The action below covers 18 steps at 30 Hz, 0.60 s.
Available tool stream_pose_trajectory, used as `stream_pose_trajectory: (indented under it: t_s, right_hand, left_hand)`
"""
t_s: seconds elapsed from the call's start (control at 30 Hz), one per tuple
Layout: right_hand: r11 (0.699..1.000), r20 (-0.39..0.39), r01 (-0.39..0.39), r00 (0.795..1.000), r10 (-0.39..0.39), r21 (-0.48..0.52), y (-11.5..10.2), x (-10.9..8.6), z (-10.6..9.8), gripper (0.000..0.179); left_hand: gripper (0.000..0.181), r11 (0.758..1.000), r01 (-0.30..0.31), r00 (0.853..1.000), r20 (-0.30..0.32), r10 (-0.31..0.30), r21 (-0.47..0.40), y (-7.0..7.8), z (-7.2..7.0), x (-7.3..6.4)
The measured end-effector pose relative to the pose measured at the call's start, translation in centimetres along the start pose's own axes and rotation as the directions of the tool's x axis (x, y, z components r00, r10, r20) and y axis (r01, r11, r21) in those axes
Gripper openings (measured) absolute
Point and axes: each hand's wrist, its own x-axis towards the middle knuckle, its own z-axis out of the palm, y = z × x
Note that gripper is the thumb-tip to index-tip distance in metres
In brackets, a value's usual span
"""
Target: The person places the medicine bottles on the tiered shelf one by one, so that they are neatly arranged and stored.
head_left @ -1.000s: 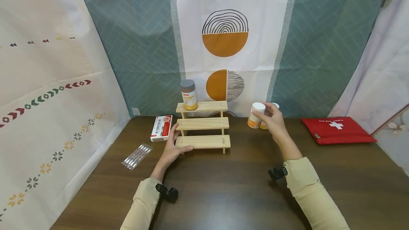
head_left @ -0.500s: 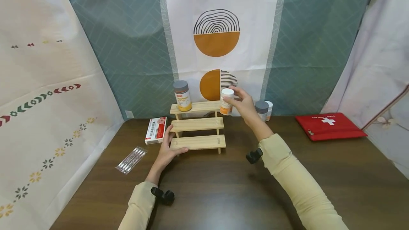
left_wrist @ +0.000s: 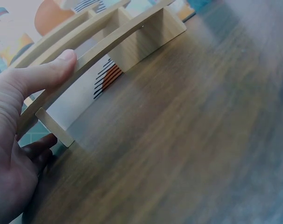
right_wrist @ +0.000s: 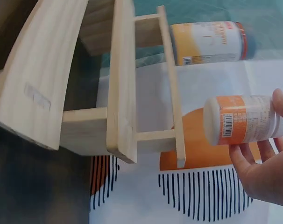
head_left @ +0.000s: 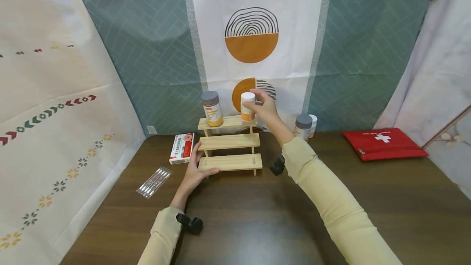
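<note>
A three-step wooden display shelf [head_left: 229,141] stands on the dark table. My left hand [head_left: 195,172] grips its left end; in the left wrist view the thumb [left_wrist: 50,74] lies over a step's edge and fingers reach underneath. My right hand [head_left: 266,107] holds a white pill bottle [head_left: 247,106] with an orange label, thumb and fingers around its cap end. In the right wrist view this bottle [right_wrist: 244,120] hangs a little above the top step, apart from it. A grey-capped supplement bottle [head_left: 212,108] stands upright on the top step's left end.
Right of the shelf stand another grey-capped bottle [head_left: 303,126] and a white-capped one [head_left: 312,125] partly behind it. A red first aid pouch [head_left: 384,144] lies farther right. To the left are a medicine box [head_left: 182,148] and a packet of cotton swabs [head_left: 154,182]. Cloth hangs behind.
My right hand has carried the white pill bottle left from beside the other bottles to over the top step. The left hand keeps its grip on the shelf; the head view has shifted slightly.
</note>
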Motion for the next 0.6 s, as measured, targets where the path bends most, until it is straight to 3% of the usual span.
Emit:
stream_pose_trajectory:
  t_s: [0.37,0.6]
  right_hand:
    - [0.999,0.015,-0.004,1.000,0.005,-0.046,-0.2,1.3,2.3,0.055]
    - [0.998,0.024,-0.020,0.999,0.021,-0.056,0.9,1.5,3.4,0.054]
  left_hand:
    - [0.110,1.000,-0.003,1.000,0.004,0.003,-0.001,0.1,0.1,0.1]
    - [0.109,1.000,0.005,1.000,-0.004,-0.005,-0.008,0.0,0.0,0.1]
